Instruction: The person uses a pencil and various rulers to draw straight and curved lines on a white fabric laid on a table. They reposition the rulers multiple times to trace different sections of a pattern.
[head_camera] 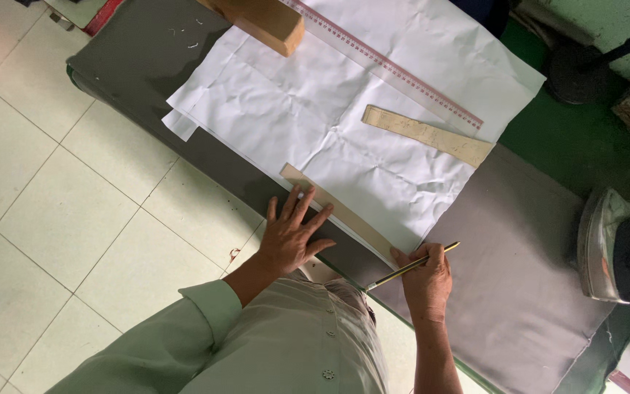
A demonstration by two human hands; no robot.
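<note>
My left hand (291, 235) lies flat with fingers spread on one end of a long beige ruler (344, 216), pressing it along the near edge of a large white paper sheet (329, 117). My right hand (426, 276) grips a pencil (411, 267) whose tip rests near the ruler's other end at the sheet's corner. The sheet lies creased on a grey padded table (526, 277).
A second beige curved ruler (427, 134) and a long clear ruler with red marks (395, 69) lie on the sheet. A wooden block (264, 20) sits at the far end. An iron (617, 252) stands at the right. Tiled floor (60, 219) lies left.
</note>
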